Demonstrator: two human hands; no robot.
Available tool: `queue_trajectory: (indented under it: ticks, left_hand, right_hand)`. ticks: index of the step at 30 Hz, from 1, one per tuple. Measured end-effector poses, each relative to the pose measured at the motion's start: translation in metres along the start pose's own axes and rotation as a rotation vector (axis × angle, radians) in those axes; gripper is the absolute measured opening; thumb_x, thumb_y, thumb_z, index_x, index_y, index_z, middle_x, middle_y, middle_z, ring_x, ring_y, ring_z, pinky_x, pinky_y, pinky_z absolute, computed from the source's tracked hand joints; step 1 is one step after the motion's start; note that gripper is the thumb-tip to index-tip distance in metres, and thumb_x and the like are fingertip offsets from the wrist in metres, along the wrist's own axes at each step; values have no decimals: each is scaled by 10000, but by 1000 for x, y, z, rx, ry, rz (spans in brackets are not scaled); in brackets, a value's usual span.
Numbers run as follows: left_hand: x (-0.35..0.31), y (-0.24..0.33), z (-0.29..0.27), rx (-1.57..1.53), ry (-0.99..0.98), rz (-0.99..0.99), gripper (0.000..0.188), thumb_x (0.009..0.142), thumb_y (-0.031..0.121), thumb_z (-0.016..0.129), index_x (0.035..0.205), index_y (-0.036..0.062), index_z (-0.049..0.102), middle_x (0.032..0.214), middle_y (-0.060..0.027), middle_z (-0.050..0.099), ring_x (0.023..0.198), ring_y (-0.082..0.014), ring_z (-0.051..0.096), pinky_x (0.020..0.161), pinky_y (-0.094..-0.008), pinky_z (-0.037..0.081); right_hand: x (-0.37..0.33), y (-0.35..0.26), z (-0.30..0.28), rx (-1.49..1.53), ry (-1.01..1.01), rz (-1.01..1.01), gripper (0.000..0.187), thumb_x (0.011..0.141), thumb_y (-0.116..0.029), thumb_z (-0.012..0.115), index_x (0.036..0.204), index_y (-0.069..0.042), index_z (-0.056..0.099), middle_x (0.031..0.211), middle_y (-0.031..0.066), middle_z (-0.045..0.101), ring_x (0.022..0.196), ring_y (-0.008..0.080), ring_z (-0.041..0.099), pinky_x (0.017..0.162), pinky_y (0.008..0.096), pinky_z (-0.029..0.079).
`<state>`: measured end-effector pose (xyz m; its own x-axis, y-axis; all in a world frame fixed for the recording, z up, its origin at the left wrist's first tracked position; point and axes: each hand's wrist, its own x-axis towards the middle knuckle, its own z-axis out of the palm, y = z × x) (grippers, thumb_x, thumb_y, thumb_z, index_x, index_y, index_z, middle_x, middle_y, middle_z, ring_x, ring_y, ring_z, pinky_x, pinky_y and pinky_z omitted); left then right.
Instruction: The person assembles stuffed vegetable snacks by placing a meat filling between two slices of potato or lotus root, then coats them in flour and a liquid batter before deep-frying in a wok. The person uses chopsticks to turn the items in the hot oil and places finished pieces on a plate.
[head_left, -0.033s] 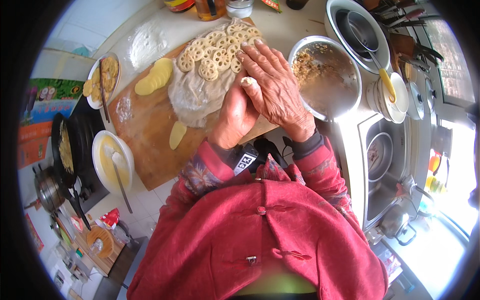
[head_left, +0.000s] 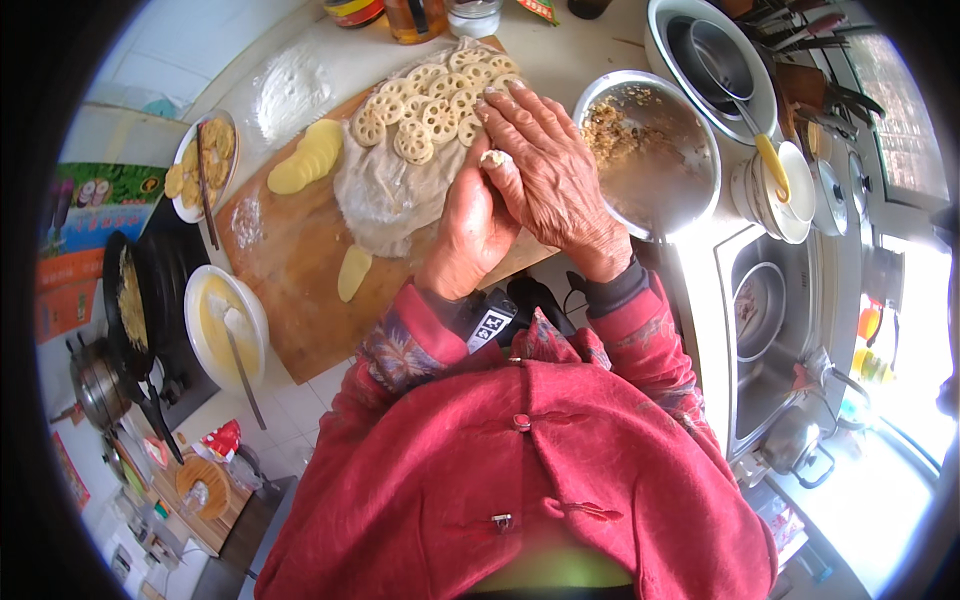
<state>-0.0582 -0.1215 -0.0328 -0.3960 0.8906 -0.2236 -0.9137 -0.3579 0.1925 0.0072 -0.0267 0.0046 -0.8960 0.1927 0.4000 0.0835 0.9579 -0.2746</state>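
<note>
My left hand (head_left: 465, 225) and my right hand (head_left: 548, 175) press together palm to palm, the right one on top with long, straight fingers. Anything between the palms is hidden. Pale paste clings to my right thumb tip. Just beyond my fingertips, lotus root slices (head_left: 437, 118) lie overlapping on a damp greyish cloth (head_left: 388, 205). That cloth rests on a wooden cutting board (head_left: 290, 315). Overlapping pale yellow slices (head_left: 303, 162) sit at the board's left, and a single slice (head_left: 354, 272) lies nearer me. Beside my right hand stands a steel bowl (head_left: 668, 200) with brown crumbly filling (head_left: 612, 128).
At left are a plate (head_left: 233, 165) of fried pieces with chopsticks (head_left: 206, 185), a white bowl (head_left: 258, 300) of yellow batter with a spoon, and a frying pan (head_left: 118, 270). Flour (head_left: 290, 92) dusts the counter. Stacked bowls (head_left: 785, 195) and a sink (head_left: 800, 290) stand at right.
</note>
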Motion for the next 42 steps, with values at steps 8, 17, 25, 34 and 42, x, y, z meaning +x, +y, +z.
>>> queue_trajectory:
  ticks: [8, 17, 25, 34, 42]
  left_hand:
    - [19, -23, 22, -16, -17, -215, 422, 1001, 447, 416, 1243, 117, 518, 1206, -53, 593, 1107, -199, 571, 956, -384, 468]
    - [43, -54, 51, 280, -98, -106, 359, 971, 207, 505, 1253, -15, 504, 1222, -154, 592, 1128, -237, 571, 977, -387, 453]
    - [78, -80, 90, 80, -172, -79, 599, 1006, 451, 265, 1293, -44, 440, 1360, -223, 473, 1334, -378, 374, 1128, -486, 277]
    - [87, -96, 90, -439, -514, -413, 615, 987, 504, 275, 1301, 18, 484, 1264, -180, 556, 1250, -363, 472, 983, -496, 450]
    - [70, -117, 103, -21, -368, -177, 611, 970, 508, 358, 1361, 41, 408, 1320, -183, 507, 1222, -342, 499, 1056, -509, 368]
  right_hand:
    - [-24, 27, -20, 58, -12, 180, 517, 923, -408, 491, 1253, -16, 558, 1310, 154, 549, 1254, 340, 468, 1045, 421, 346]
    - [-69, 53, -73, 823, 436, 963, 468, 882, -367, 634, 1104, 39, 568, 976, 133, 636, 862, 215, 601, 766, 332, 487]
    - [-69, 53, -81, 137, 514, 462, 275, 727, -90, 695, 955, -17, 561, 913, 150, 565, 802, 345, 589, 676, 420, 501]
    - [-44, 67, -163, 100, 254, 212, 455, 887, -306, 592, 1206, 18, 566, 1275, 211, 546, 1244, 355, 477, 1030, 434, 394]
    - [-29, 80, -96, 13, 225, 73, 653, 902, -523, 491, 1260, 21, 530, 1309, 190, 532, 1257, 354, 458, 1058, 457, 332]
